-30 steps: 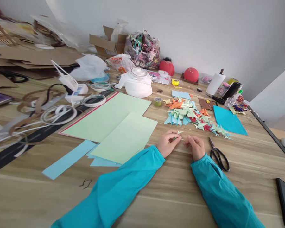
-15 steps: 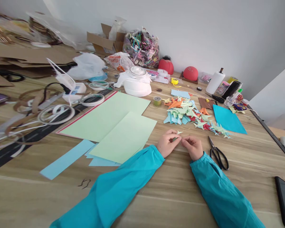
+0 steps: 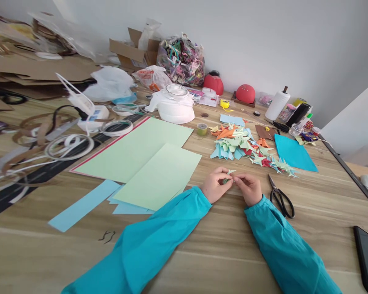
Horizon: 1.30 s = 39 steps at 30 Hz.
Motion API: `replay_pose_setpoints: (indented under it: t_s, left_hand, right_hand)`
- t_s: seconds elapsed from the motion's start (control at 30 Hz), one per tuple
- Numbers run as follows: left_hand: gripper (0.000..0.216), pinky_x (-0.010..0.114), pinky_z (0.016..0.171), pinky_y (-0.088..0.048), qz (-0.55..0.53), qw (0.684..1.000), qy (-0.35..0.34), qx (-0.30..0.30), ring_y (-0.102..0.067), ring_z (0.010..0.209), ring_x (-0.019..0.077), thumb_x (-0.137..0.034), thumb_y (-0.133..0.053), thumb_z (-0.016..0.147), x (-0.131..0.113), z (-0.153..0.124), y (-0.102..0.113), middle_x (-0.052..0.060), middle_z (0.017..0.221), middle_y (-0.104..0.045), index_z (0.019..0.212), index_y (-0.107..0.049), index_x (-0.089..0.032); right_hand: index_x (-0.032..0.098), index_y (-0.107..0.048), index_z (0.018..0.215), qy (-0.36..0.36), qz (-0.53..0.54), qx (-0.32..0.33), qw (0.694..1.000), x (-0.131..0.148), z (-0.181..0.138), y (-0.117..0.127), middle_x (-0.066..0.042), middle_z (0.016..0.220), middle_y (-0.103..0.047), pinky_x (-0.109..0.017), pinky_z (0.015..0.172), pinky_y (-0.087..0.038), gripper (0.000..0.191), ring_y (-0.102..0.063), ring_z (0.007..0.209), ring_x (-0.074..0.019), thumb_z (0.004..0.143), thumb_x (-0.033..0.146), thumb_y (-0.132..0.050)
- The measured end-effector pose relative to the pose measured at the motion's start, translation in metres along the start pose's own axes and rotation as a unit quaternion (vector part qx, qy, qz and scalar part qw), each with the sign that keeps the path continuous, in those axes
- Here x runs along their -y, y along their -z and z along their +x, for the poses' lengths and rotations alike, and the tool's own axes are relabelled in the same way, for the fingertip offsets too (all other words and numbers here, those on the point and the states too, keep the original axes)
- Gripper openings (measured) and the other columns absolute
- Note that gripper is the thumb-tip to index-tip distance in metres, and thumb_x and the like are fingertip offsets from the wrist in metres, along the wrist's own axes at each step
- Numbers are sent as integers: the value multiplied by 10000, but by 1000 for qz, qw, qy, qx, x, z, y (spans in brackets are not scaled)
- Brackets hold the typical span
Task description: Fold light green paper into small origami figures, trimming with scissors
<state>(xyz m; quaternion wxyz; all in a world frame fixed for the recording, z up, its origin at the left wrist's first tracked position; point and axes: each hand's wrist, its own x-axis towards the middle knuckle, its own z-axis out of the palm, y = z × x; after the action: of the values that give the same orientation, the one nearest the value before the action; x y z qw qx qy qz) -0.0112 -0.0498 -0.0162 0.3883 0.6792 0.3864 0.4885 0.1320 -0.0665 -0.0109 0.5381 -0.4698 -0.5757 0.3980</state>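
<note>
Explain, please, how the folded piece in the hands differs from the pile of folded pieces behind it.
The folded piece is single and pale green; the pile holds many, green, blue, orange and red. The folded piece is pinched between the left hand and right hand; the pile lies loose on the table. Both are small, pointed paper folds.

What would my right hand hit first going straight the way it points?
Probably the small green folded paper pinched between right hand and left hand; past that, the pile of paper shapes.
</note>
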Motion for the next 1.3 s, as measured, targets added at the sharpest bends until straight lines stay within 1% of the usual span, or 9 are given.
replay_pose_setpoints:
  t_s: [0.1, 0.23, 0.33, 0.43, 0.57, 0.77, 0.87, 1.13, 1.3]
  left_hand:
    - [119, 223, 573, -460, 1, 1000, 5, -3, -559, 723, 131, -220, -593, 733, 1, 0, -1, 70, 901, -567, 725, -682, -141]
    - [118, 215, 546, -448, -10, 1000, 15, -12, -551, 684, 118, -225, -599, 732, 0, 0, -1, 68, 898, -579, 731, -681, -141]
    - [131, 219, 551, -457, -29, 999, 29, -18, -566, 716, 136, -242, -596, 732, -3, 1, -1, 70, 878, -577, 730, -679, -140]
    - [124, 225, 566, -465, -32, 999, 28, -23, -575, 762, 153, -240, -598, 731, -4, 1, -1, 70, 872, -575, 732, -679, -146]
    - [128, 226, 572, -469, -26, 999, 17, -27, -578, 793, 160, -236, -587, 741, -3, 2, 0, 74, 880, -572, 745, -677, -146]
    - [107, 219, 538, -445, -1, 1000, 7, -10, -569, 735, 142, -201, -604, 709, -3, 1, 1, 74, 898, -566, 759, -672, -135]
    - [108, 219, 568, -450, 7, 1000, -2, -3, -568, 768, 148, -163, -617, 679, -3, 2, 1, 69, 909, -564, 769, -673, -140]
    - [103, 216, 562, -438, -13, 1000, 21, 1, -558, 752, 138, -204, -567, 746, -3, 3, 1, 60, 886, -560, 740, -651, -145]
    - [77, 220, 555, -432, 25, 1000, -1, -12, -564, 779, 147, -160, -561, 725, -3, 2, 1, 60, 910, -552, 730, -637, -151]
  right_hand:
    - [183, -601, 706, -15, -3, -23, 1000, -1, 1, 1, 5, 585, -613, -240, 484, -426, 230, -528, 510, -114, 727, 409, -637]
    - [190, -501, 691, -41, 49, -107, 992, -3, 4, 2, 18, 553, -585, -220, 411, -392, 310, -489, 443, -96, 746, 482, -587]
    - [199, -483, 763, -38, 52, -146, 987, -4, 5, 1, 22, 623, -596, -216, 388, -388, 330, -483, 423, -86, 685, 473, -649]
    - [199, -517, 819, -25, 20, -114, 993, -2, 3, -1, 13, 666, -600, -224, 417, -408, 322, -500, 449, -88, 684, 459, -652]
    - [181, -589, 708, -20, -49, -40, 998, 2, -2, -2, -3, 580, -585, -247, 505, -438, 274, -523, 519, -116, 721, 454, -614]
    - [172, -621, 680, -16, -65, 0, 998, 4, -2, 0, -4, 570, -582, -254, 519, -414, 235, -513, 525, -122, 730, 401, -614]
    - [172, -628, 688, -19, -55, 9, 998, 4, -2, 1, -7, 591, -594, -257, 537, -428, 241, -531, 543, -127, 734, 408, -612]
    - [179, -634, 710, -19, -58, 13, 998, 2, -2, 2, 1, 562, -591, -261, 542, -450, 255, -545, 534, -131, 741, 429, -600]
    - [181, -636, 730, -18, -61, 13, 998, 1, -3, 1, -20, 628, -621, -266, 533, -464, 223, -558, 548, -138, 727, 404, -618]
